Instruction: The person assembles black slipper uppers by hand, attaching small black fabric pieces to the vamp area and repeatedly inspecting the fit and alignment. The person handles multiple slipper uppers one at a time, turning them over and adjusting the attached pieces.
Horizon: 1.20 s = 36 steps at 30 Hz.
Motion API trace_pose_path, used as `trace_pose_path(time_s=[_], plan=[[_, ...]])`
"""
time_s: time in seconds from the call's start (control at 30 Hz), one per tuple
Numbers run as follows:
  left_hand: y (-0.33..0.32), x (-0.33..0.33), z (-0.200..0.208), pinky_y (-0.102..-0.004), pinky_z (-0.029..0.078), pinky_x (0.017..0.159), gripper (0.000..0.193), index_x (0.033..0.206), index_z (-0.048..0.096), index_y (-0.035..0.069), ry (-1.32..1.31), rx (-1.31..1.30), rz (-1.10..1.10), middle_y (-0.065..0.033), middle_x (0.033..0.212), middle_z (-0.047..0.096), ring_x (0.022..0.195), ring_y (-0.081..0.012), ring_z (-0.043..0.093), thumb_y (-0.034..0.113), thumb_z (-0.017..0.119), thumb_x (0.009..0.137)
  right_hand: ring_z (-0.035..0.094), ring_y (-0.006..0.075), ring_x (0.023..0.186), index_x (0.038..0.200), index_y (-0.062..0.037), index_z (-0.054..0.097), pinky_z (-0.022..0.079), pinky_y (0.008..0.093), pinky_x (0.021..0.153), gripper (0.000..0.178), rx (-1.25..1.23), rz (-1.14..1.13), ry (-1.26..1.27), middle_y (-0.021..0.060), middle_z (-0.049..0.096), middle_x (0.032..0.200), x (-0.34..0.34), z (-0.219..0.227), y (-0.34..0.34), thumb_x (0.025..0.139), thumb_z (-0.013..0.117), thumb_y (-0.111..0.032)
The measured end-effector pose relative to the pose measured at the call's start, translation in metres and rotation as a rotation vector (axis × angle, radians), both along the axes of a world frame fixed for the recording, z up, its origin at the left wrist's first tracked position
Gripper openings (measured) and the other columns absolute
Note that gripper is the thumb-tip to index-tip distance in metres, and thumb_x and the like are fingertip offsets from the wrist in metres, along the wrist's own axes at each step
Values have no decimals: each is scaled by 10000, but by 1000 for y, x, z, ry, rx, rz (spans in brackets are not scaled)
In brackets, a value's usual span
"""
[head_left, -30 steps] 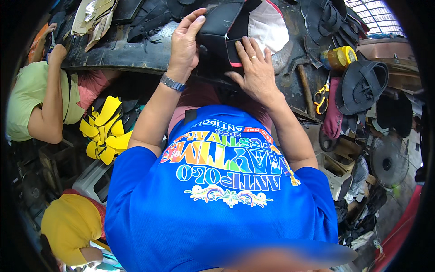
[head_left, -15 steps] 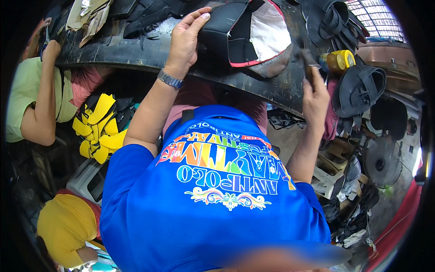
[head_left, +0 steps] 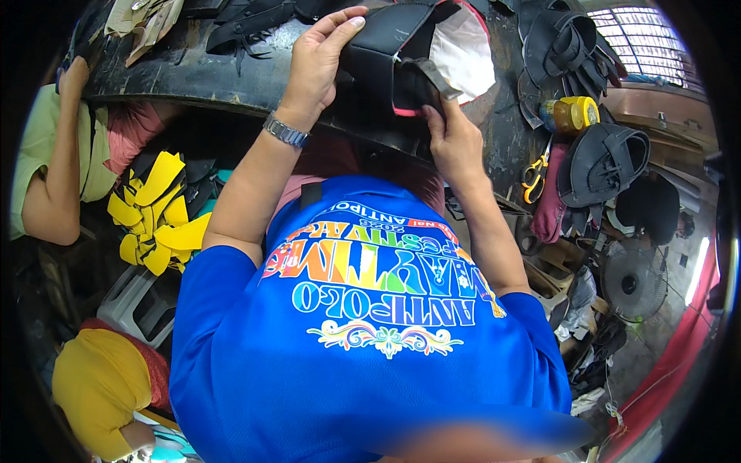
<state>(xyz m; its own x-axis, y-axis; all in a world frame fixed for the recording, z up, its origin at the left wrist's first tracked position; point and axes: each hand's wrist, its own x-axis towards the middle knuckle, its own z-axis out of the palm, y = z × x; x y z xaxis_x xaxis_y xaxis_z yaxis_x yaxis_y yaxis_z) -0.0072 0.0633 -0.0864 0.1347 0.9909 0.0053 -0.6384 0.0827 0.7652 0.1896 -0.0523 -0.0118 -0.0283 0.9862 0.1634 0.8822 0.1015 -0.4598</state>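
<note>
My left hand (head_left: 318,65), with a watch on its wrist, pinches the upper left edge of a black leather-like piece (head_left: 386,38) between thumb and fingers. The piece has a white lining (head_left: 461,50) and a red trimmed edge, and it rests at the near edge of the dark worktable (head_left: 177,81). My right hand (head_left: 457,143) is closed round what looks like a hammer (head_left: 436,77). Its dark metal head lies over the black inner flap, beside the white lining. The handle is mostly hidden by my fingers.
On the right stand a yellow-lidded jar (head_left: 575,114), yellow-handled scissors (head_left: 534,177) and stacked black strapped pieces (head_left: 602,162). Yellow cut pieces (head_left: 158,216) lie at left below the table. One co-worker (head_left: 58,162) sits at left, another in yellow (head_left: 104,386) lower left.
My right hand has swung leftward with the tool, from beside the jar onto the black piece. My left hand keeps its pinch. The scissors now show at right.
</note>
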Motion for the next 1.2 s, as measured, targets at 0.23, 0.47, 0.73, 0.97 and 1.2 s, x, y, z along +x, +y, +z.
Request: trace_pose_path(time_s=[0.23, 0.47, 0.73, 0.97, 1.2], plan=[[-5, -1, -1, -254, 488, 874, 236, 1156, 670, 18, 37, -35, 27, -57, 1075, 686, 969, -124, 633, 125, 634, 948, 668, 419, 866, 1244, -91, 613, 532, 396, 766, 299, 252, 15, 318, 245, 674, 885, 3, 9, -13, 965, 595, -197], [-4, -1, 5, -257, 482, 877, 240, 1149, 675, 19, 76, 17, 11, -54, 1071, 685, 968, -123, 626, 139, 645, 943, 654, 178, 1031, 1431, -34, 468, 496, 308, 895, 480, 86, -117, 398, 135, 685, 1204, 18, 1, -15, 978, 597, -127], [-5, -5, 5, -264, 479, 899, 245, 1145, 677, 8, 17, -70, -43, -59, 1075, 685, 992, -138, 628, 140, 645, 942, 669, 406, 1011, 1383, -98, 519, 526, 423, 842, 442, 114, -34, 169, 243, 676, 1114, 29, 14, -6, 961, 603, -201], [-8, -6, 6, -270, 477, 902, 261, 1143, 675, -7, 30, -91, -30, -69, 1088, 689, 1006, -143, 630, 159, 638, 945, 668, 244, 1057, 1401, -77, 505, 485, 343, 924, 435, -215, -63, 60, 210, 676, 1168, 22, 12, -1, 981, 582, -161], [-9, -6, 4, -268, 482, 891, 269, 1142, 675, -12, 72, -68, -35, -73, 1085, 690, 1003, -141, 629, 166, 642, 943, 668, 175, 875, 1401, -78, 517, 515, 327, 781, 418, -228, -20, 55, 155, 717, 1030, 2, 15, -6, 991, 567, -142]])
